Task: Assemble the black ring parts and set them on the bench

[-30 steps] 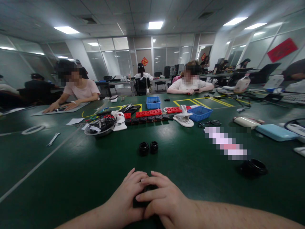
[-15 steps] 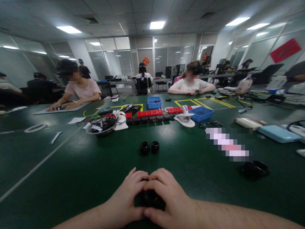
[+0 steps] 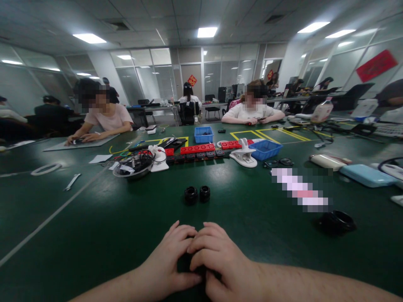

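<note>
My left hand [image 3: 173, 260] and my right hand [image 3: 222, 262] meet low in front of me, fingers curled and the right fingertips lapping over the left ones. Between them they hold a black ring-shaped piece [image 3: 203, 270], nearly all covered by the fingers. Just beyond, two short black rings [image 3: 191, 195] with ribbed outsides and open centres sit side by side on the green table [image 3: 141, 218]. A larger black ring [image 3: 338, 222] lies off to the right.
Across the table's middle stand a bowl of cables [image 3: 134, 165], red and black socket strips [image 3: 197, 149], a white clip stand [image 3: 243, 155] and two blue bins [image 3: 266, 149]. A light-blue case [image 3: 368, 175] lies right. Two people sit opposite.
My right hand has turned and its thumb has drawn back toward me, covering the black ring that showed between the hands before. The left hand has stayed nearly in place.
</note>
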